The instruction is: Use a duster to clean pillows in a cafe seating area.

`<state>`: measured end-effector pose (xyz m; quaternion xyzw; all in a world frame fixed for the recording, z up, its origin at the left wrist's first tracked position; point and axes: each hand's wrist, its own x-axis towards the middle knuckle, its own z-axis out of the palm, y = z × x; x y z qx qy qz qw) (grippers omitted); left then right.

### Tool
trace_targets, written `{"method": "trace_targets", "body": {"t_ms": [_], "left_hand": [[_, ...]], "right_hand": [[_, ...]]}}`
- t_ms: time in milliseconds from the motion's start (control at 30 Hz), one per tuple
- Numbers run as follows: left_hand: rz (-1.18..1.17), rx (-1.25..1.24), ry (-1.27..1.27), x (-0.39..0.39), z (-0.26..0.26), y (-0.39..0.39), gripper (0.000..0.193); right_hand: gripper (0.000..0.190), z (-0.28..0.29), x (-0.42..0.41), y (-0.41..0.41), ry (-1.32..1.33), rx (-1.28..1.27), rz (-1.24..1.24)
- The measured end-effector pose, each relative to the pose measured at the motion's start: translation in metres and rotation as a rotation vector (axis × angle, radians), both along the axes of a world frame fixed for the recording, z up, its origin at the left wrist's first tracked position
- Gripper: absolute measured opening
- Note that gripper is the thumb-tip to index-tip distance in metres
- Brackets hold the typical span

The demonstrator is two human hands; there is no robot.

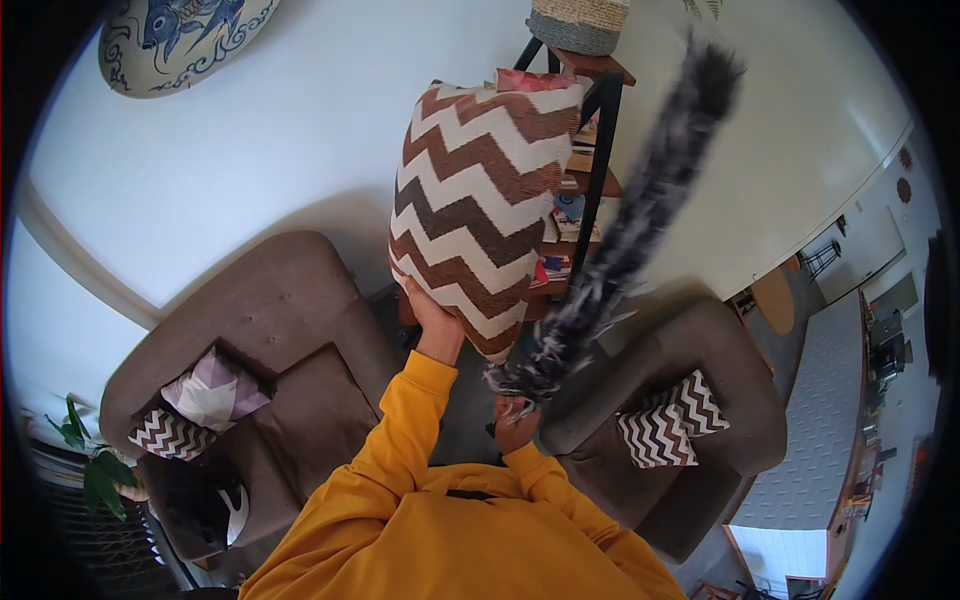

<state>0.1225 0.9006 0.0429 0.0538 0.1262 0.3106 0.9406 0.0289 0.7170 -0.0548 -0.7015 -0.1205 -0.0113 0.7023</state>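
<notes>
My left hand (436, 319) grips the lower left edge of a throw pillow (480, 202) with brown, dark and cream zigzags, held up in front of me. My right hand (516, 425) is closed around the lower end of a fluffy feather duster (630, 225), grey, black and white, which slants up to the right and is slightly blurred. The duster's lower tufts lie close to the pillow's bottom corner; whether they touch is hard to tell. Its handle is mostly hidden.
A brown sofa (277, 322) with cushions stands at the left, a brown armchair (675, 345) with zigzag cushions (660, 435) at the right. Behind the pillow is a shelf unit (604, 150) with books and a woven basket (579, 26). A fish-painted plate (180, 45) hangs upper left; a plant (105, 472) is lower left.
</notes>
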Motion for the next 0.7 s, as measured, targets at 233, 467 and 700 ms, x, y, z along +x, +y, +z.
{"method": "trace_targets", "body": {"t_ms": [233,467,700], "left_hand": [[0.091,0.104,0.041,-0.001,0.023,0.026,0.055],[0.361,0.42,0.326,-0.035,0.058,0.051,0.05],[0.578,1.133,0.732,-0.086,0.032,0.092,0.044]], "right_hand": [[0.028,0.01,0.003,-0.009,-0.22,-0.191,-0.135],[0.038,0.017,0.016,-0.036,-0.196,-0.353,-0.058],[0.034,0.009,0.0,-0.03,-0.075,-0.492,0.186]]}}
